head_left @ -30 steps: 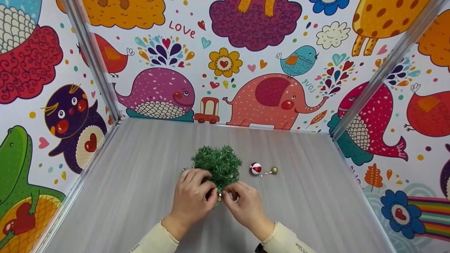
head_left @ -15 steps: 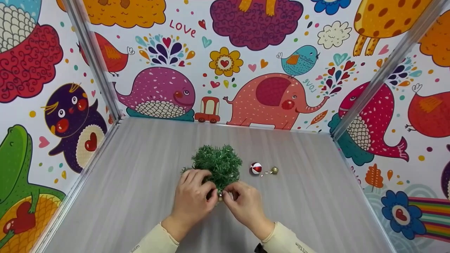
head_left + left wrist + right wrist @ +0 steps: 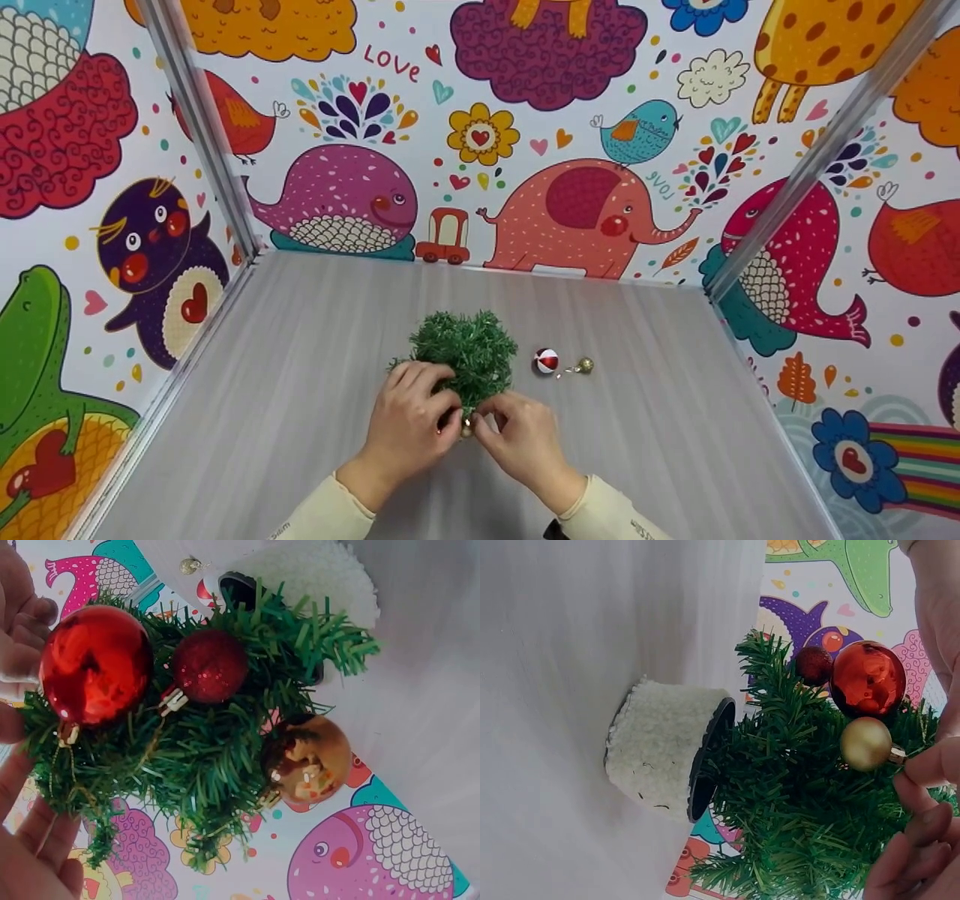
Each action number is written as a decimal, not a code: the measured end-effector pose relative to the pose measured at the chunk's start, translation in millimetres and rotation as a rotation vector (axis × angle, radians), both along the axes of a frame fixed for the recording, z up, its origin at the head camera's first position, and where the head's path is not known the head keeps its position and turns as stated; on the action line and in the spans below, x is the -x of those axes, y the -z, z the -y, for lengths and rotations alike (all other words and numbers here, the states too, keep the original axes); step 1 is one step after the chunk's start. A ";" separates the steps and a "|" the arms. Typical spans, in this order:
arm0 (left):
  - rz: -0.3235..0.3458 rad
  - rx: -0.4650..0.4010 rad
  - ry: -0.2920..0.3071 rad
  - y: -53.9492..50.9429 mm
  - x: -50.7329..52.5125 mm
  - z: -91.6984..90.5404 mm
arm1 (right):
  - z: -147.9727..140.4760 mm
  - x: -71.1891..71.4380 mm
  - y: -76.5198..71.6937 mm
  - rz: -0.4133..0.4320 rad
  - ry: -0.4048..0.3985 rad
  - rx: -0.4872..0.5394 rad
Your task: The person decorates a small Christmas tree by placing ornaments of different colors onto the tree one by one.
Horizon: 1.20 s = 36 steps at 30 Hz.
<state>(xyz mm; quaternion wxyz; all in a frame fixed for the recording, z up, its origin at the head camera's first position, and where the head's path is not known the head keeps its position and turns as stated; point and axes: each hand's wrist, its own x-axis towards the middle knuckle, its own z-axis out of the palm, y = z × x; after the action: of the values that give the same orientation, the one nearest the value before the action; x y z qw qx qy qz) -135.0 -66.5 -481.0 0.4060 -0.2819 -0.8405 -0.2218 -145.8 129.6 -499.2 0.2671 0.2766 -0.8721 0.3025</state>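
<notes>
A small artificial Christmas tree (image 3: 465, 352) stands between my hands. Its white, fuzzy-covered pot (image 3: 660, 750) shows in the right wrist view. A matte gold ball ornament (image 3: 865, 743) sits at the near side, and my right hand (image 3: 529, 435) pinches by its cap. My left hand (image 3: 409, 420) has thumb and fingers curled at the tree's top; they seem to pinch a branch, partly hidden. A shiny red ball (image 3: 96, 664), a dark red glitter ball (image 3: 210, 666) and a shiny gold ball (image 3: 307, 757) hang among the branches.
A red-and-white ball ornament (image 3: 546, 361) lies on the grey wood-grain table (image 3: 315, 315) right of the tree. Beside it is a small gold ornament (image 3: 584, 365) with tiny pieces. Cartoon-printed walls (image 3: 555, 142) enclose the table at back and sides.
My hands stay at the tree's near side with small finger movements. The gold ball between them shows slightly more, and a red glint now appears beneath my left fingers.
</notes>
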 end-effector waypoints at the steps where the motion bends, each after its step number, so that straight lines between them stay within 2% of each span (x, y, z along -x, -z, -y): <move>1: 0.001 0.001 0.002 -0.2 0.1 -0.1 | -0.5 0.2 0.0 0.002 0.001 0.002; 10: 0.004 0.013 0.008 -0.2 0.6 0.0 | -2.2 0.5 -0.6 0.007 0.000 -0.038; 19: 0.031 0.039 -0.020 -2.8 -2.1 -1.8 | -1.6 0.7 -2.0 -0.012 -0.009 -0.038; 27: 0.008 0.020 -0.007 -3.0 -1.5 -1.2 | -3.3 0.2 -1.8 -0.036 -0.029 -0.005; 36: 0.013 0.025 -0.044 -1.7 -2.3 0.0 | -15.9 -1.2 0.5 -0.113 -0.103 0.066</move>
<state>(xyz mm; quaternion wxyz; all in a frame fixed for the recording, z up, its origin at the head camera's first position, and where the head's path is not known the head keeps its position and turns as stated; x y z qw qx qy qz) -132.7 -66.4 -479.2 0.4017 -0.2672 -0.8518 -0.2043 -144.6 145.5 -499.7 0.3091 0.3289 -0.8297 0.3285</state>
